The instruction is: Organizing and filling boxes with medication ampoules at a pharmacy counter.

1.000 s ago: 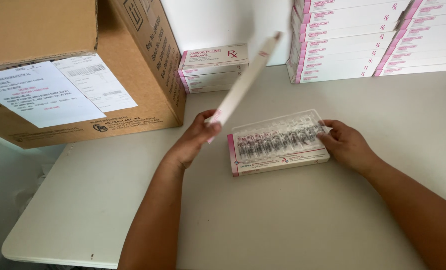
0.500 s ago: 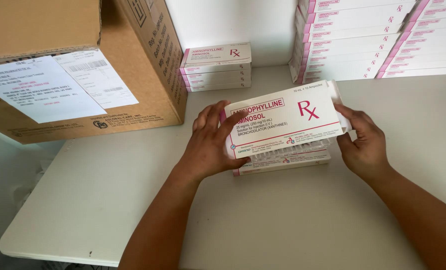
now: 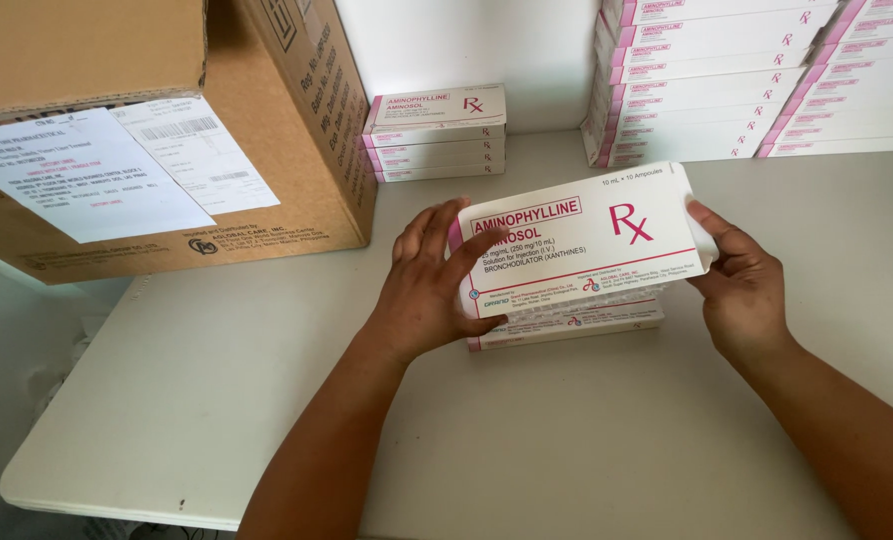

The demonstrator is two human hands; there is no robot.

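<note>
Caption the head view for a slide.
Both hands, left hand and right hand, hold a white lid over a flat box on a white table.

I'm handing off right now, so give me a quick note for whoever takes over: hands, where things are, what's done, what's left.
Left hand: grips the lid at its left end.
Right hand: grips the lid's right end.
Lid: white and pink, held tilted just over the tray on the table, covering it from view.
Done: lid is lined up over the tray.
Left: it does not look fully seated yet; press it down.
Nearby: short box stack behind, tall stacks back right, carton at left.
</note>
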